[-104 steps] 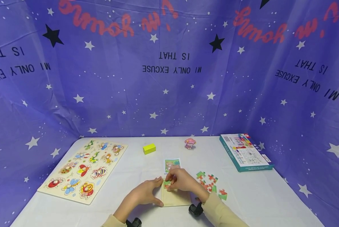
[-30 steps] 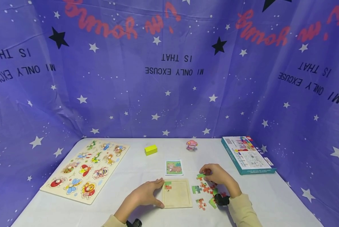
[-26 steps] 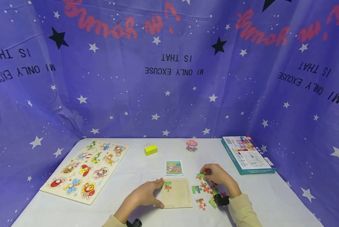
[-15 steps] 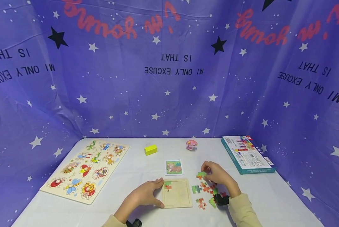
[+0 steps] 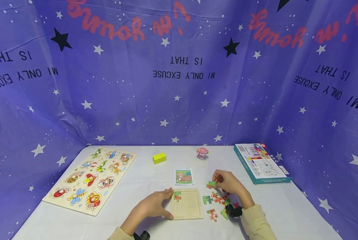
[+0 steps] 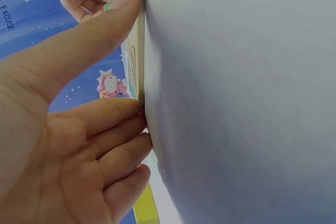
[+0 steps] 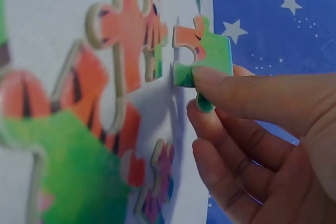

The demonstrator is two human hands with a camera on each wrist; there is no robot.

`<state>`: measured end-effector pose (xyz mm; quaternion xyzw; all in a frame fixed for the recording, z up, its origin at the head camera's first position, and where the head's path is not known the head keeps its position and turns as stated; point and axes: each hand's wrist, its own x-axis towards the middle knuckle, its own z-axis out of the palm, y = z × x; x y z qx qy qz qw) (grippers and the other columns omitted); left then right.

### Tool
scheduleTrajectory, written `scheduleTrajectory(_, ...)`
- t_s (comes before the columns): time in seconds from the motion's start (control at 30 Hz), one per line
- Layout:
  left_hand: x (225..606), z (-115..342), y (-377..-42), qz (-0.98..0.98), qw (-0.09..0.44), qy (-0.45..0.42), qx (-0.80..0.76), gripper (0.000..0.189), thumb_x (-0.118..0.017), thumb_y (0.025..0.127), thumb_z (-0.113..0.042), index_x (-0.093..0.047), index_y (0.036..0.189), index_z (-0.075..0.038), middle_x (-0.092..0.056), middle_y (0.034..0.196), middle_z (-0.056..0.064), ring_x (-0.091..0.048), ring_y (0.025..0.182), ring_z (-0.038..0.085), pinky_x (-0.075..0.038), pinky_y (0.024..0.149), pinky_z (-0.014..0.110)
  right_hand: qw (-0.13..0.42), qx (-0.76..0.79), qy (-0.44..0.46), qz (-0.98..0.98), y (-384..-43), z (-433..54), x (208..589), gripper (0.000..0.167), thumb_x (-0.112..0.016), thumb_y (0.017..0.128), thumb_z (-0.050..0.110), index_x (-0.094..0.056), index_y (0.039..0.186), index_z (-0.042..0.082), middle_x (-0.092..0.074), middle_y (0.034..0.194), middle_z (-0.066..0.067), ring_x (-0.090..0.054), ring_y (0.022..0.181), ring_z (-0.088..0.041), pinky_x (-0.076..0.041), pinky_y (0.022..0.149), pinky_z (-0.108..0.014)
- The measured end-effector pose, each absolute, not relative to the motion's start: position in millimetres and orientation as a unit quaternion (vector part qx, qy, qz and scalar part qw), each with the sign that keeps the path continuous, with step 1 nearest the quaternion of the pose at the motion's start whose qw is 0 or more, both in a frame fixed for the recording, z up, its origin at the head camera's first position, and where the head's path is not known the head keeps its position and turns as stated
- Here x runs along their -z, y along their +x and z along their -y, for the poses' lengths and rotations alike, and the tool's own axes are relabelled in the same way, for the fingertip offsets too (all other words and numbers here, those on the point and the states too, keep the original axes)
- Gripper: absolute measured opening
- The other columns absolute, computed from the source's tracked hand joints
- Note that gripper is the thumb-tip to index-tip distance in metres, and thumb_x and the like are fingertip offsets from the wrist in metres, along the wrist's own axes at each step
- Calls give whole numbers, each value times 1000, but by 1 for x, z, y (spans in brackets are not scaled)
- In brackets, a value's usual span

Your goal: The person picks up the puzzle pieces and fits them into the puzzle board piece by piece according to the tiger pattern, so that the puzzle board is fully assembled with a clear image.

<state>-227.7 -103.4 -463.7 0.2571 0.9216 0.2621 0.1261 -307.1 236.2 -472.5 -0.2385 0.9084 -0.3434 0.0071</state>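
My left hand (image 5: 155,204) rests against the left side of a square wooden puzzle tray (image 5: 187,218), thumb at the near corner and fingertips at the far one. In the left wrist view, its thumb (image 6: 89,43) and fingers lie fairly straight along the tray's edge. One orange-and-green puzzle piece (image 5: 177,196) sits in the tray's far left corner. Right of the tray, my right hand (image 5: 229,183) pinches another puzzle piece (image 7: 212,51), green with an orange part, between thumb and fingers. Several loose pieces (image 5: 217,198) lie around and partly under that hand.
A picture card (image 5: 183,177) lies just beyond the tray. Farther back stand a yellow block (image 5: 159,158) and a pink figurine (image 5: 202,153). A wooden animal board (image 5: 90,181) fills the left side; a teal-edged box (image 5: 261,163) lies at the back right.
The right hand has left the tray, where a piece now lies in the corner, and moved right to the loose pieces. It has taken one and shifted it slightly left. The left hand stays put.
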Motion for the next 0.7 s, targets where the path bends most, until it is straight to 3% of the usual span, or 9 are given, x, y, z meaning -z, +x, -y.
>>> scheduleTrajectory(0.1, 464, 103, -228, -922, 126, 256, -261, 93, -84, 66, -42, -47, 139, 1, -42, 148, 14, -40, 134, 37, -32, 109, 53, 3, 350, -248, -903, -307, -235, 471, 21, -72, 78, -6, -61, 88, 10, -64, 80, -2, -57, 68, -11, -49, 49, -24)
scheduleTrajectory(0.33, 463, 103, -228, -922, 127, 258, -260, 93, -84, 65, -42, -47, 139, 1, -41, 148, 14, -40, 134, 36, -32, 110, 51, -28, 355, -278, -892, -305, -228, 468, 19, -72, 81, -3, -68, 89, 14, -67, 85, 5, -62, 77, -9, -55, 70, -27)
scheduleTrajectory(0.7, 463, 103, -227, -922, 126, 257, -260, 93, -84, 66, -42, -47, 139, 1, -42, 148, 14, -40, 134, 37, -32, 109, 53, -16, 372, -305, -877, -295, -200, 464, 17, -72, 83, 0, -71, 93, 13, -69, 86, -4, -61, 75, -8, -54, 68, -25)
